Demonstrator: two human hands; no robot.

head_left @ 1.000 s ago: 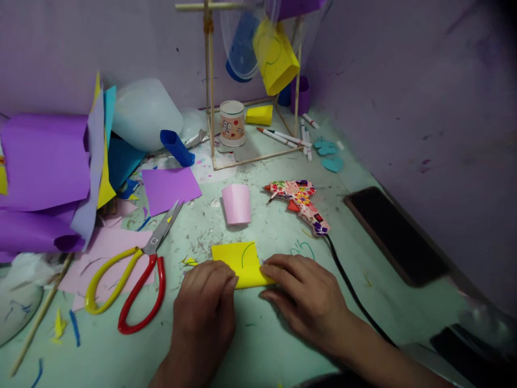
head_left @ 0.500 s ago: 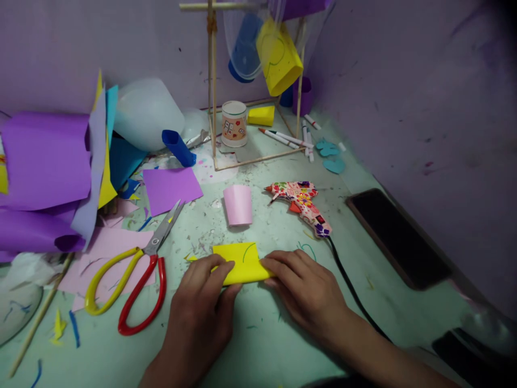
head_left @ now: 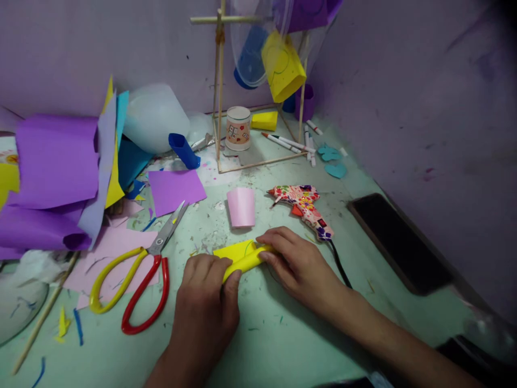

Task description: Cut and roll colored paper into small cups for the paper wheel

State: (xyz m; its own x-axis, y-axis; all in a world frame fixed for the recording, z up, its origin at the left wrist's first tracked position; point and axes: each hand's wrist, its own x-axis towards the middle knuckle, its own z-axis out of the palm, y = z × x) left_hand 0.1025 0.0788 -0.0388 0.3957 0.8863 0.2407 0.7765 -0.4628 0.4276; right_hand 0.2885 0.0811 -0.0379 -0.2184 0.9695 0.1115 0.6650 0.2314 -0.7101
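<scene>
A sheet of yellow paper, partly rolled into a tube along its near edge, lies between my two hands. My left hand pinches the roll's left end between thumb and fingers. At the other end, my right hand grips the tube with its fingers on top and the thumb below. The flat far part of the sheet bears a green curved line. Just beyond it stands a small pink paper cup shape. A flower-patterned glue gun rests to the right of that cup.
Scissors with yellow and red handles lie left, among paper scraps. Purple paper is heaped behind them. A stick frame stands at the back around a printed paper cup. Markers and a phone lie right.
The yellow paper's near edge has been rolled further into a tube, now slanting up to the right. My right hand has risen slightly with its end. The view has shifted slightly.
</scene>
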